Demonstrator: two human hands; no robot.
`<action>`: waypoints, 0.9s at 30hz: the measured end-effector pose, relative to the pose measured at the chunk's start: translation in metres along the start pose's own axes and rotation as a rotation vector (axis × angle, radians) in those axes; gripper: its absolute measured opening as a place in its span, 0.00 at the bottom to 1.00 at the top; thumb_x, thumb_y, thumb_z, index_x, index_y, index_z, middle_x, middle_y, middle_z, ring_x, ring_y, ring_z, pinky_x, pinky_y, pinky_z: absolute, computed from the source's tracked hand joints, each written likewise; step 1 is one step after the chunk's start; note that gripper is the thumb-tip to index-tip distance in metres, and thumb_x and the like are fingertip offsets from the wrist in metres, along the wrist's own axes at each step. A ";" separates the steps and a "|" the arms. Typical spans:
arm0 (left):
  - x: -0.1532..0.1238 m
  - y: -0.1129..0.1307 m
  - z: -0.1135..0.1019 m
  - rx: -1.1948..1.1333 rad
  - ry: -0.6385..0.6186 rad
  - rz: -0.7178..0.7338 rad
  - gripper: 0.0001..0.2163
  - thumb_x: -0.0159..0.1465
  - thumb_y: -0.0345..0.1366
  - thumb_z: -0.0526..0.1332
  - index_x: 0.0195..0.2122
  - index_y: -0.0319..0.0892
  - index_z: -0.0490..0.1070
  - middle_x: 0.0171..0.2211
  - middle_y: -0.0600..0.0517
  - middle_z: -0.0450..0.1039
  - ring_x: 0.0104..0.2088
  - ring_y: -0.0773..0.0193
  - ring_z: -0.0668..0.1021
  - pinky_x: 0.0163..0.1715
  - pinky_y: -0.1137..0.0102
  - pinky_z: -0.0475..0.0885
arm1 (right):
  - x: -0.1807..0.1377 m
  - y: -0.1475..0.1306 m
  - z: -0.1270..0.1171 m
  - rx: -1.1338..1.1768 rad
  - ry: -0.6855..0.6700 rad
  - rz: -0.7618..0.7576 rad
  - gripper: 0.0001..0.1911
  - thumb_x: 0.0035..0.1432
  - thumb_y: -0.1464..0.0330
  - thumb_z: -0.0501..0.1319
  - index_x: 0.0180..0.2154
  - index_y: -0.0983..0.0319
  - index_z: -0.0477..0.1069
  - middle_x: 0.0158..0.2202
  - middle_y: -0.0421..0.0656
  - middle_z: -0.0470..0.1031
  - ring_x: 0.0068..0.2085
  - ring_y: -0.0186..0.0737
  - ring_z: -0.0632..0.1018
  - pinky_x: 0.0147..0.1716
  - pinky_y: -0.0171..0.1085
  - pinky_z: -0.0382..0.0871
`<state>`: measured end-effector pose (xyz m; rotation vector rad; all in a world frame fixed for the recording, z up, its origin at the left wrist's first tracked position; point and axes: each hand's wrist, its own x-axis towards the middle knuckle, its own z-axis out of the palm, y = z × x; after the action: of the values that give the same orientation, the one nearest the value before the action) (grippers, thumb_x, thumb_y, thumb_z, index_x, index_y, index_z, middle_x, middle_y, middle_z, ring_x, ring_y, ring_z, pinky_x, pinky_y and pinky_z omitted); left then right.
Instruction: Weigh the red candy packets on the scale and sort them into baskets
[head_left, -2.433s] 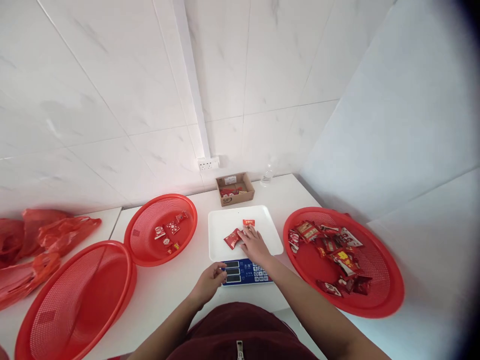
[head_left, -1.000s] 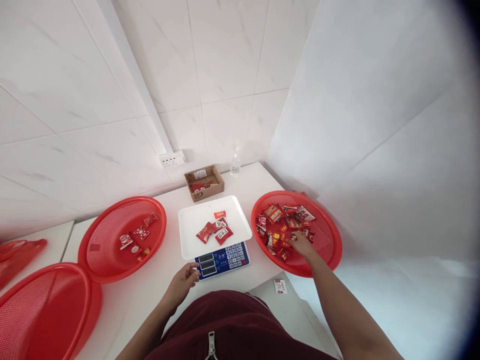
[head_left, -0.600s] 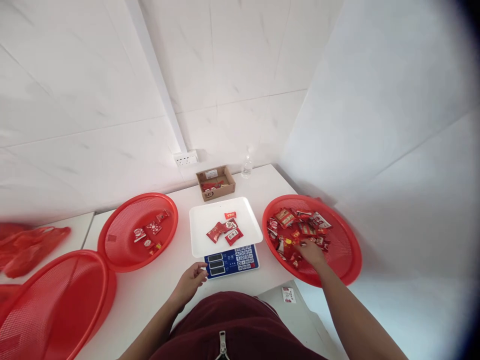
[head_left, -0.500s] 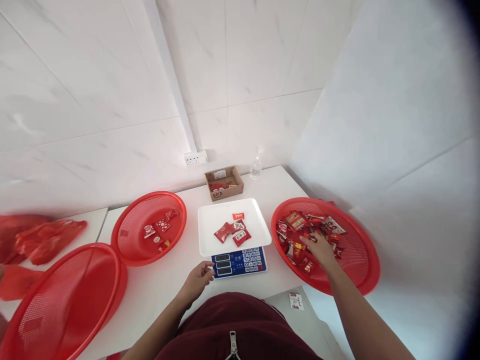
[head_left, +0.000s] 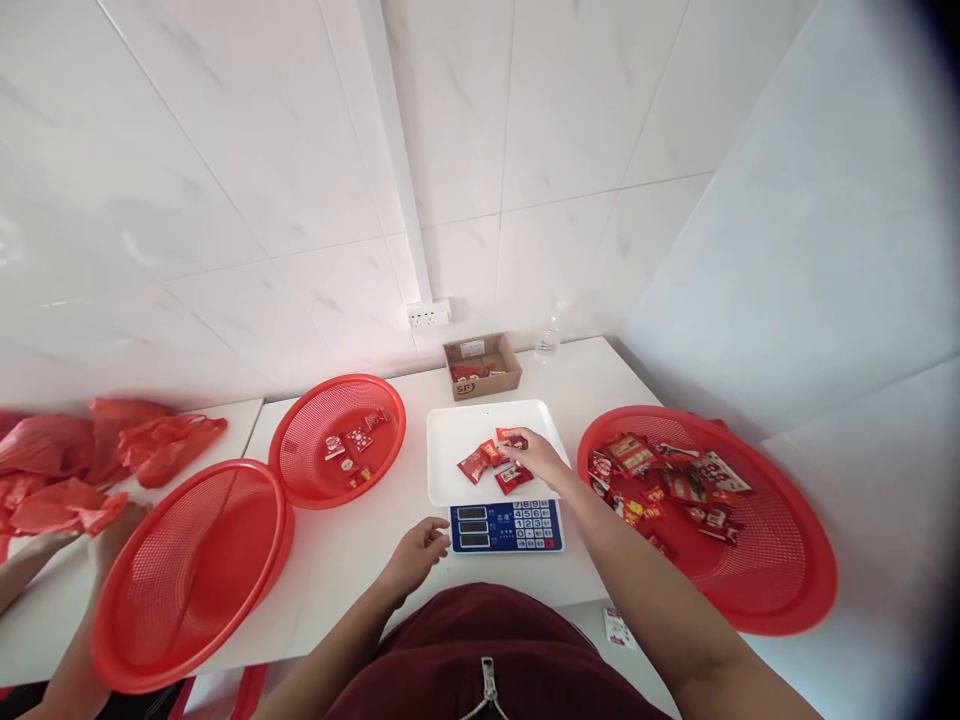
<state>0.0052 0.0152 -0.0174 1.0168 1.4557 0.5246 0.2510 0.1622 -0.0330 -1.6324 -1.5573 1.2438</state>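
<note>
Red packets (head_left: pixel 474 464) on the white scale tray (head_left: pixel 450 425), right hand (head_left: pixel 534 453) at them, can't tell if gripping; looks like placing, next move calls for a release without dragging neighbours. Left hand (head_left: pixel 415 555) loosely curled, visibly holding nothing, beside blue panel (head_left: pixel 501 525). Right basket (head_left: pixel 795 575): many packets; back-left basket (head_left: pixel 307 435): a few; cardboard box (head_left: pixel 496 383): some red pieces.

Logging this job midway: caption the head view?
The right hand at red packets on a white scale tray, the left hand by the blue panel, red baskets either side.
</note>
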 end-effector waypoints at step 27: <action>0.000 -0.008 -0.006 0.021 -0.036 0.012 0.17 0.55 0.41 0.58 0.44 0.40 0.66 0.32 0.52 0.70 0.34 0.64 0.73 0.36 0.68 0.66 | -0.050 -0.008 0.049 -0.712 -0.236 -0.348 0.28 0.55 0.57 0.59 0.58 0.50 0.62 0.68 0.44 0.44 0.67 0.59 0.42 0.60 0.62 0.38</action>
<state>-0.0029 0.0122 -0.0232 1.0472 1.4273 0.4982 0.2085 0.1060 -0.0342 -1.5239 -2.5075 0.7476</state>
